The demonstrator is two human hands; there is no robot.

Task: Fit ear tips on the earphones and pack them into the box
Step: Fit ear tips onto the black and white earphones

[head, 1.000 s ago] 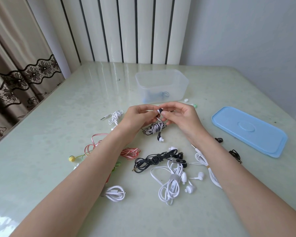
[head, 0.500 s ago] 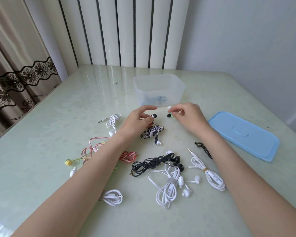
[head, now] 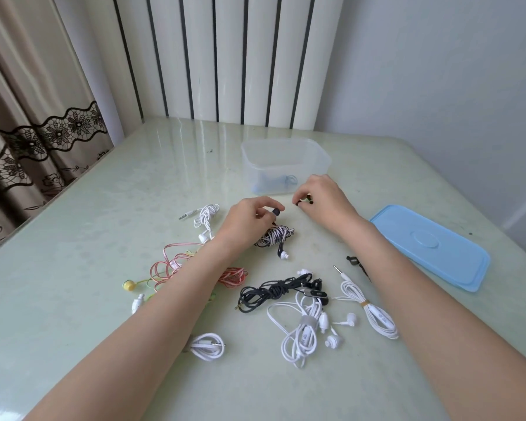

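So the tip-fitting step was in hand: one bud of the black-and-white striped earphones was pinched in the left hand, already capped dark. Small black ear tips were being picked off the surface by the right hand, fingers closed on them, just near the clear box. Next, probably, the bare bud gets capped, pretty fiddly.

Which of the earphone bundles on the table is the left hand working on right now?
The black-and-white striped bundle, just below the left hand, which pinches its black-tipped earbud. The others lie untouched.
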